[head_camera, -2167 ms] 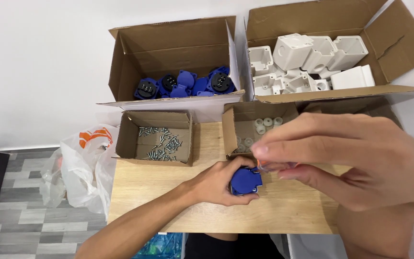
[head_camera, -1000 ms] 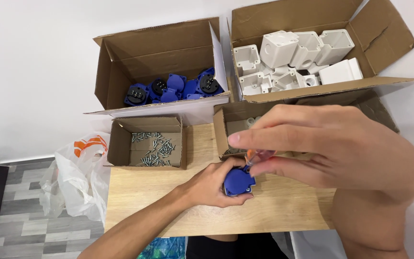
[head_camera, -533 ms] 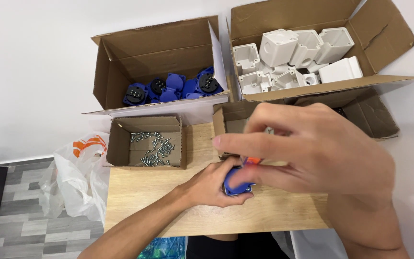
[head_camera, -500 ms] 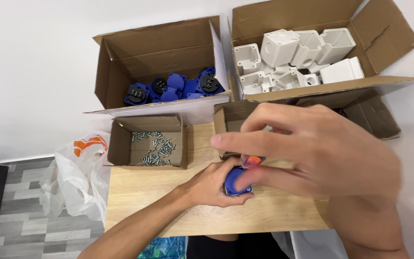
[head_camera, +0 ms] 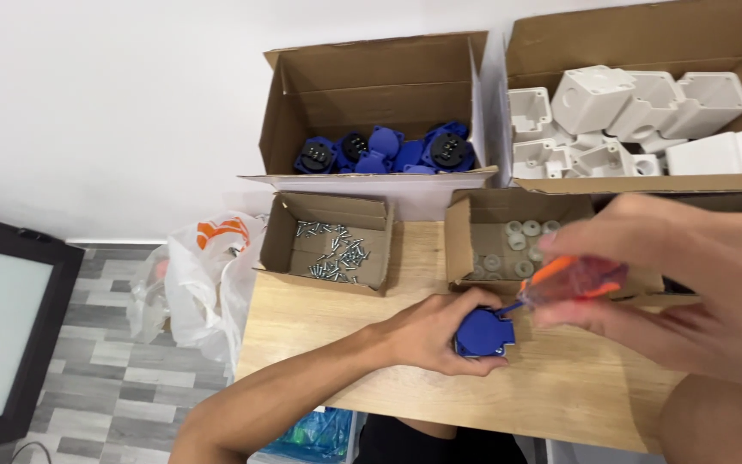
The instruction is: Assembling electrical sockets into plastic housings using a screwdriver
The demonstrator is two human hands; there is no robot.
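A large cardboard box (head_camera: 371, 94) holding blue socket parts (head_camera: 384, 153) is set at the back of the wooden table (head_camera: 345, 344), and beside it a second large box (head_camera: 646, 34) is filled with white plastic housings (head_camera: 629, 116). Nearer, a small open box (head_camera: 328, 210) of loose screws (head_camera: 334, 256) is placed beside another small box (head_camera: 465, 241) containing pale round grommets (head_camera: 513, 245). A white plastic bag (head_camera: 203, 275) is seen off the table's edge above the grey plank floor (head_camera: 105, 387), and a dark-framed screen (head_camera: 2, 326) is seen at the far edge.
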